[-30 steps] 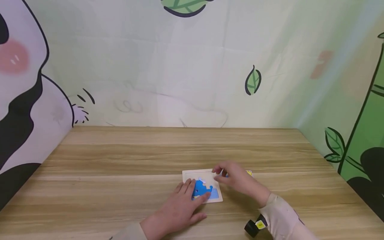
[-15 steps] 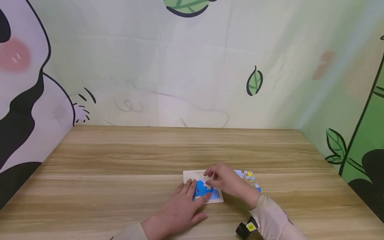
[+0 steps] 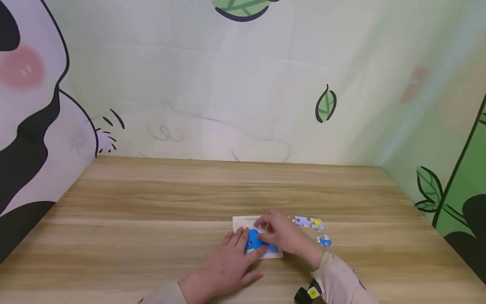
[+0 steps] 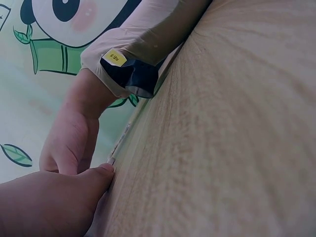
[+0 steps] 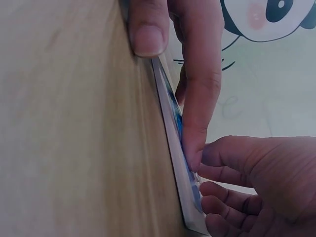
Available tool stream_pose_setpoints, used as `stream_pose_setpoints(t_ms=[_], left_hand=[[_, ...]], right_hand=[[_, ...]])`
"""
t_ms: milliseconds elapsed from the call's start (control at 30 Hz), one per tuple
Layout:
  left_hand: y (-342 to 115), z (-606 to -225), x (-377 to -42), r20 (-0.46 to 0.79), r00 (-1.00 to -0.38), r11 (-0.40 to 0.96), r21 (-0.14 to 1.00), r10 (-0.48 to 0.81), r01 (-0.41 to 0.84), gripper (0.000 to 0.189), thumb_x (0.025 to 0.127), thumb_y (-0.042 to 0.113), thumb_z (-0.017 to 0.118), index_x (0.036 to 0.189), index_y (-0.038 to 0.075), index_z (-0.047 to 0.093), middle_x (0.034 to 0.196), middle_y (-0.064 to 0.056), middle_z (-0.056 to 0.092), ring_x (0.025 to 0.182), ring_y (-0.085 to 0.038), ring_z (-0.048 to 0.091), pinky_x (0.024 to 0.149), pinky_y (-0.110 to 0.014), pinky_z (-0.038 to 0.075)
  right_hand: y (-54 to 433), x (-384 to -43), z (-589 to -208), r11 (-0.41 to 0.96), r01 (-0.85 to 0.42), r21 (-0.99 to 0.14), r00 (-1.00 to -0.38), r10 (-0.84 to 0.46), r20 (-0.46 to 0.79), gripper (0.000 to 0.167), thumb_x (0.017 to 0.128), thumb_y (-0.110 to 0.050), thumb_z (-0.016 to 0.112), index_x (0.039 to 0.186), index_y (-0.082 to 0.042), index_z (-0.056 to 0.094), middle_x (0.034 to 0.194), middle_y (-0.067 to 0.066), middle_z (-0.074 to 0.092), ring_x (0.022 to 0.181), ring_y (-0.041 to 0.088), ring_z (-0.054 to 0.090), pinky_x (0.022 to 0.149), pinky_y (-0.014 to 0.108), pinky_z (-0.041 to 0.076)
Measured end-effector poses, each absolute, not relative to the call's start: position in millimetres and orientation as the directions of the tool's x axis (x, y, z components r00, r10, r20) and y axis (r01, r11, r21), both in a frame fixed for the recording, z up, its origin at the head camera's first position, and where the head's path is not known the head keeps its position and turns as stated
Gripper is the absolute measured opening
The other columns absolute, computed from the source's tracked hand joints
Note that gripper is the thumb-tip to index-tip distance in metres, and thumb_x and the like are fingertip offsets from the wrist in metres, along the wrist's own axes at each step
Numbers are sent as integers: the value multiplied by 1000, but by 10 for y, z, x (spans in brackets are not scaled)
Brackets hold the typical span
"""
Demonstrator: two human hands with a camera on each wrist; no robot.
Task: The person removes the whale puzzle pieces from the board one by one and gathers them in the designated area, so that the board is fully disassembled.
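Note:
A small square puzzle board [image 3: 240, 221] with a pale wooden frame lies on the table, a blue whale picture [image 3: 253, 240] partly filling it. My left hand [image 3: 228, 264] rests on its left and front part, fingers stretched out; its index finger and thumb reach over the board in the right wrist view. My right hand [image 3: 282, 232] is over the board's right side with thumb and fingers bent together. A pale sliver of a puzzle piece [image 5: 196, 178] shows between its thumb and fingertips in the right wrist view; the rest is hidden by the fingers.
Right of the board lie several loose puzzle pieces, among them one with a yellow sun [image 3: 317, 222], a light blue one [image 3: 301, 221] and a blue one [image 3: 324, 240]. A black wrist device [image 3: 306, 293] is strapped at the right sleeve. A painted cloth backdrop [image 3: 228, 84] stands behind the wooden table.
The right hand has moved left and in over the board, baring the loose pieces to the right. The left hand has stayed on the board. The head view has shifted slightly.

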State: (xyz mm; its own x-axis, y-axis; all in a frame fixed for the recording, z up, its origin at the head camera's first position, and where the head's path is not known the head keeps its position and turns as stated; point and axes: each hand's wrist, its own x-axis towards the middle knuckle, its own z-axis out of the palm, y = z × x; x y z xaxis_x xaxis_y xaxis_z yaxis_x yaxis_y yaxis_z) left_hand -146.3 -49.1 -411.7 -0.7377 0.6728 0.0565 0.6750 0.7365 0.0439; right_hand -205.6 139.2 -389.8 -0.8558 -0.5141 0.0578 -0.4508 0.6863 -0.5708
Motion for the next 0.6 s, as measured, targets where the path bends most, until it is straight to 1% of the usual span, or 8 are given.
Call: stream_pose_setpoints(t_ms=[233,600], left_hand=[[-493,-4106,-1457,68,-728,728,31,682,685,54,96,58,40,145,36,40,148,-26,39,138,-40,39,110,-54,36],[-497,-4107,-1466,81,-728,727,45,681,685,53,97,58,40,144,35,43,147,-26,39,136,-40,40,109,-54,37]], right_hand=[[1397,-2047,-3940,694,-442,-568,-866,-496,67,19,86,-13,69,105,-7,68,87,1,54,80,12,48,69,22,42],[1397,-2070,-3945,676,-427,-600,-865,-498,55,19,89,-11,64,106,-6,65,96,4,56,86,14,49,74,23,43]])
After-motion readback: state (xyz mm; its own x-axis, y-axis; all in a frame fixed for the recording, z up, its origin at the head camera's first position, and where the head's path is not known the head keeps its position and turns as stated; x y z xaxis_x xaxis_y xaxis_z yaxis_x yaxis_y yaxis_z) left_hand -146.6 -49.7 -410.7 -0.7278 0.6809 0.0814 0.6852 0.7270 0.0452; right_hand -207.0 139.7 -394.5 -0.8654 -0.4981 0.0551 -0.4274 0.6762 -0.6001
